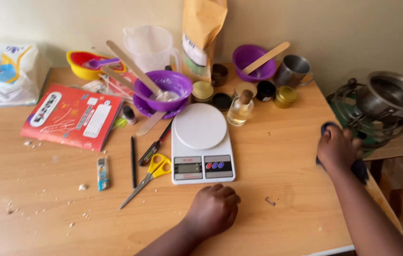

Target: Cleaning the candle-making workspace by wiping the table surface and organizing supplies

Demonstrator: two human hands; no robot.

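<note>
My left hand [215, 208] rests as a loose fist on the wooden table [277, 156], just in front of a white kitchen scale [201, 142], and holds nothing. My right hand [338, 148] is at the table's right edge, pressed down on a dark blue cloth [359, 168] that shows above and below the fingers. Left of the scale lie yellow-handled scissors [150, 174], a black pen [133, 161] and a small lighter [102, 173].
Behind the scale stand a purple bowl with a wooden stick [162, 90], a small glass bottle [240, 110], several small tins, a second purple bowl [254, 61], a metal cup [291, 71], a clear jug [150, 46] and a brown paper bag [202, 33]. A red booklet [72, 116] lies left; a burner with a metal pot [391, 97] is off the right edge.
</note>
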